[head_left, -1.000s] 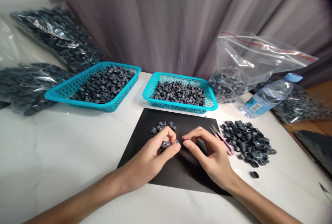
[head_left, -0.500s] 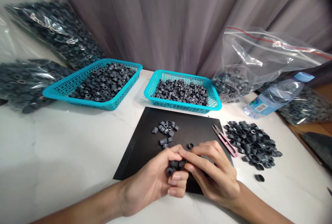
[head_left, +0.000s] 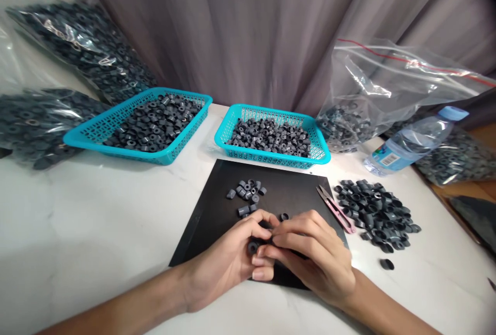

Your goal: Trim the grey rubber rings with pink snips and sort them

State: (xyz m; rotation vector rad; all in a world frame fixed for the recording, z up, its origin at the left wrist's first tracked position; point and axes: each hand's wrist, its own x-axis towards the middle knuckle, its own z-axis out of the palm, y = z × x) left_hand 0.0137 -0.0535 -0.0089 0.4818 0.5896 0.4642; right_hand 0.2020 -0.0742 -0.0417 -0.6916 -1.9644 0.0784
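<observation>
Over the black mat (head_left: 197,226), my left hand (head_left: 217,260) is curled around a few small dark grey plastic caps. One grey cap (head_left: 252,247) shows its round hole in the palm; the others are mostly covered by fingers. My right hand (head_left: 321,255) meets the left fingertips, its thumb and fingers pinched on a small dark cap that is largely hidden. Beyond the hands lies a little group of grey caps (head_left: 250,189), with a few more caps (head_left: 243,211) just nearer. A single hollow ring (head_left: 284,216) rests near my right knuckles.
Pink-handled thread snips (head_left: 341,216) lie on the mat's right edge, beside a heap of hollow caps (head_left: 377,216). One loose cap (head_left: 386,264) sits nearer. Two blue baskets (head_left: 166,157) (head_left: 271,158) of caps stand behind. A water bottle (head_left: 414,141) and filled plastic bags (head_left: 344,123) flank them.
My right fingers have moved slightly left and closed in over the caps in my left hand, covering more of them. The surroundings look unchanged.
</observation>
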